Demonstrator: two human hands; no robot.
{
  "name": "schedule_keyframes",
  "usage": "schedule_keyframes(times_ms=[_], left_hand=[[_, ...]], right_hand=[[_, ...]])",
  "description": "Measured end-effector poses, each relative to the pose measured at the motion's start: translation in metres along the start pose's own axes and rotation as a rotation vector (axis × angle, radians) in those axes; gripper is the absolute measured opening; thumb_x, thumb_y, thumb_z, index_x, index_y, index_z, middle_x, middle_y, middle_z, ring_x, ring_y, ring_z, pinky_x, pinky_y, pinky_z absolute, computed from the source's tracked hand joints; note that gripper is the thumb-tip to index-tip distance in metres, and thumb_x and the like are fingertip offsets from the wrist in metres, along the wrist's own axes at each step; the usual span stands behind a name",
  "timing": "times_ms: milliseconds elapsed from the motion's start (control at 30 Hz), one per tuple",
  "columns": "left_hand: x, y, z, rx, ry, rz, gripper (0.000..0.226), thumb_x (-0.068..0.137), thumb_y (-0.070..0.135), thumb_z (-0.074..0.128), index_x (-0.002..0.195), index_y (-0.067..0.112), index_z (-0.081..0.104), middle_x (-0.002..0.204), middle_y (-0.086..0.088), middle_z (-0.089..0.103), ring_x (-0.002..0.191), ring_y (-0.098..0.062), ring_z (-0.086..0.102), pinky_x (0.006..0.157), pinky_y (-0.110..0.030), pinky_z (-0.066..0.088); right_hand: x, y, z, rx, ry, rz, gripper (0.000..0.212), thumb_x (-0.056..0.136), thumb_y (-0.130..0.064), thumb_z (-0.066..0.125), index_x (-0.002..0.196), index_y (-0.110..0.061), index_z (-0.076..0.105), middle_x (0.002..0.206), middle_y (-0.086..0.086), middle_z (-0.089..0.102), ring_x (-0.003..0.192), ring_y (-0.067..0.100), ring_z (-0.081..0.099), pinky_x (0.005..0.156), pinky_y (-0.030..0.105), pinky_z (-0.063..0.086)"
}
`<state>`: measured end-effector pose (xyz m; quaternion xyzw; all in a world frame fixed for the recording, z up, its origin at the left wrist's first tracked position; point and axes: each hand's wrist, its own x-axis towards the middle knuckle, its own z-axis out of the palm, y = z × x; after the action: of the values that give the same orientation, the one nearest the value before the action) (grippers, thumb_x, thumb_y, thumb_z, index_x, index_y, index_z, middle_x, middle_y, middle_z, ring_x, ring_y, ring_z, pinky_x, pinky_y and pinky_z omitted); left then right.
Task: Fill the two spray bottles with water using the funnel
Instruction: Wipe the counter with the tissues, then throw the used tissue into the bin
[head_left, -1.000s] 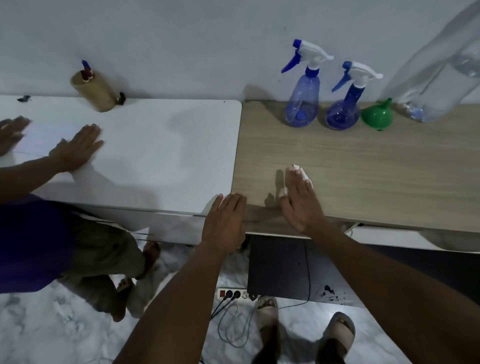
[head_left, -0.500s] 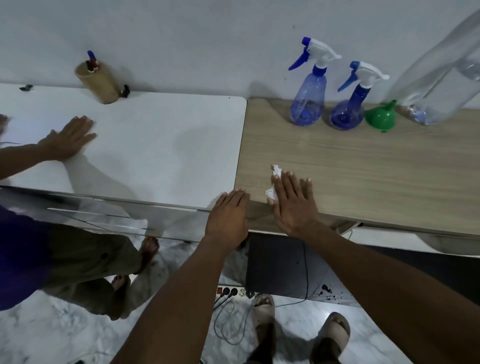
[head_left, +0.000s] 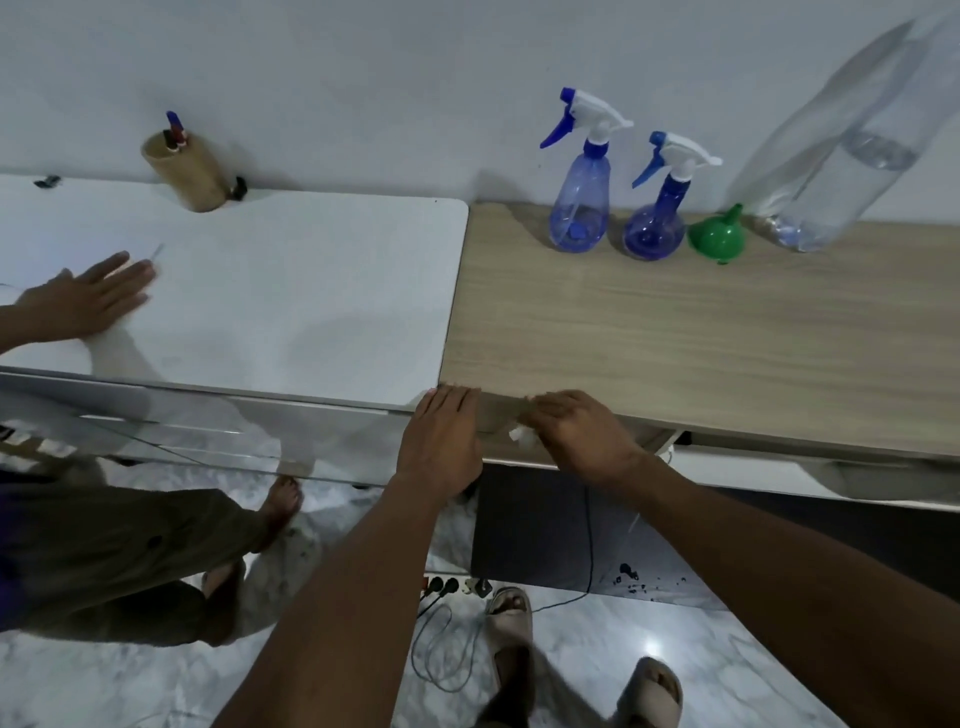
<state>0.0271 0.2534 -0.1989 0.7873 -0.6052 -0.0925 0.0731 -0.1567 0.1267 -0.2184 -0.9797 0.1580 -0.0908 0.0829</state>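
**Q:** What changes over the last second?

**A:** The right hand (head_left: 576, 436) draws back across the wooden table (head_left: 675, 338), from a flat position farther in to the near edge. A white wad (head_left: 522, 437), apparently tissue, comes with it. The fingers were straight before. Now they are curled and seem to clamp the wad at the edge, where only a corner of it shows.

**Q:** And the left hand?

**A:** The left hand (head_left: 441, 436) stays at the seam between the wooden table and the white table (head_left: 285, 291). Its fingers lie straight and close together on the edge, holding nothing.

**Q:** Where are the task's things?

**A:** They are unmoved at the back by the wall, well apart from both hands. The taller spray bottle (head_left: 579, 208) stands just beside the shorter spray bottle (head_left: 655, 223), and both spray heads are on. The green funnel (head_left: 717, 241) lies on its side next to the shorter one; whether the two touch cannot be told. The large water bottle (head_left: 841, 156), partly full, stands to the right of the funnel.

**Q:** What does this mean for the task?

**A:** The pull-back reads as the end of a wiping pass, and filling has not begun. The right hand probably has to put down the wad first. After that comes a reach to the back, removing a spray head, and seating the funnel in the neck. Another person's hand (head_left: 88, 301) rests flat on the white table and takes no part.
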Motion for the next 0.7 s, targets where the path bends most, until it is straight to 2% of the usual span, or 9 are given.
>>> schedule_keyframes(times_ms=[100, 167, 233, 267, 367, 467, 567, 633, 700], left_hand=[[-0.006, 0.023, -0.010, -0.018, 0.011, 0.019, 0.061, 0.078, 0.014, 0.062, 0.138, 0.011, 0.049, 0.131, -0.008, 0.058, 0.122, -0.027, 0.052, 0.109, -0.037, 0.035], [-0.008, 0.050, -0.020, -0.029, -0.017, 0.032, 0.059, 0.086, 0.017, 0.056, 0.144, 0.013, 0.043, 0.128, -0.007, 0.058, 0.116, -0.027, 0.054, 0.099, -0.038, 0.041], [-0.008, 0.082, -0.030, -0.013, -0.052, 0.038, 0.060, 0.091, 0.019, 0.051, 0.149, 0.017, 0.035, 0.126, -0.007, 0.059, 0.109, -0.027, 0.057, 0.086, -0.038, 0.048], [-0.008, 0.101, -0.033, 0.001, -0.070, 0.052, 0.060, 0.092, 0.021, 0.049, 0.150, 0.018, 0.032, 0.127, -0.007, 0.058, 0.108, -0.027, 0.058, 0.083, -0.038, 0.050], [-0.010, 0.165, -0.037, -0.005, -0.098, 0.100, 0.060, 0.092, 0.024, 0.050, 0.149, 0.022, 0.032, 0.135, -0.006, 0.055, 0.116, -0.028, 0.055, 0.091, -0.043, 0.050], [-0.017, 0.245, -0.035, -0.016, -0.093, 0.186, 0.057, 0.091, 0.023, 0.049, 0.147, 0.023, 0.038, 0.136, -0.003, 0.054, 0.121, -0.026, 0.054, 0.095, -0.040, 0.048], [-0.023, 0.334, -0.030, -0.037, -0.088, 0.302, 0.052, 0.092, 0.023, 0.047, 0.144, 0.025, 0.042, 0.135, 0.000, 0.056, 0.121, -0.024, 0.054, 0.094, -0.036, 0.045], [-0.025, 0.396, -0.028, -0.048, -0.081, 0.391, 0.050, 0.092, 0.024, 0.047, 0.142, 0.026, 0.045, 0.131, 0.001, 0.058, 0.117, -0.023, 0.055, 0.091, -0.036, 0.046], [-0.029, 0.456, -0.031, -0.073, -0.079, 0.480, 0.048, 0.092, 0.025, 0.048, 0.140, 0.026, 0.046, 0.128, 0.000, 0.059, 0.114, -0.024, 0.056, 0.089, -0.037, 0.048]], right_hand=[[-0.029, -0.002, -0.026, 0.163, -0.080, 0.269, 0.031, 0.088, -0.015, 0.053, 0.117, -0.024, 0.057, 0.104, 0.003, 0.074, 0.086, 0.035, 0.068, 0.068, 0.039, 0.054], [-0.052, 0.006, -0.044, 0.278, -0.122, 0.507, 0.026, 0.091, -0.017, 0.044, 0.114, -0.029, 0.045, 0.098, 0.004, 0.074, 0.082, 0.036, 0.066, 0.068, 0.040, 0.054], [-0.081, 0.016, -0.068, 0.424, -0.101, 0.605, 0.019, 0.090, -0.022, 0.038, 0.105, -0.033, 0.040, 0.091, 0.003, 0.074, 0.081, 0.032, 0.067, 0.071, 0.040, 0.055], [-0.097, 0.023, -0.081, 0.490, -0.078, 0.642, 0.015, 0.091, -0.022, 0.038, 0.103, -0.030, 0.042, 0.090, 0.000, 0.075, 0.083, 0.028, 0.067, 0.072, 0.036, 0.055], [-0.158, 0.039, -0.123, 0.645, 0.001, 0.807, 0.011, 0.097, -0.021, 0.042, 0.101, -0.017, 0.052, 0.089, -0.005, 0.069, 0.082, 0.020, 0.062, 0.064, 0.024, 0.045], [-0.233, 0.058, -0.164, 0.767, 0.126, 0.957, 0.028, 0.098, -0.026, 0.035, 0.096, -0.010, 0.058, 0.092, 0.006, 0.068, 0.083, 0.025, 0.064, 0.067, 0.036, 0.051], [-0.310, 0.078, -0.206, 0.706, 0.168, 1.022, 0.032, 0.099, -0.014, 0.038, 0.094, 0.000, 0.066, 0.080, 0.008, 0.069, 0.069, 0.018, 0.063, 0.059, 0.031, 0.053], [-0.363, 0.094, -0.233, 0.605, 0.185, 1.056, 0.024, 0.094, -0.007, 0.047, 0.089, -0.005, 0.071, 0.075, 0.001, 0.066, 0.064, 0.014, 0.062, 0.052, 0.021, 0.050], [-0.417, 0.107, -0.258, 0.569, 0.241, 1.117, 0.020, 0.088, -0.003, 0.053, 0.085, -0.012, 0.071, 0.072, -0.002, 0.064, 0.066, 0.016, 0.063, 0.050, 0.020, 0.052]])
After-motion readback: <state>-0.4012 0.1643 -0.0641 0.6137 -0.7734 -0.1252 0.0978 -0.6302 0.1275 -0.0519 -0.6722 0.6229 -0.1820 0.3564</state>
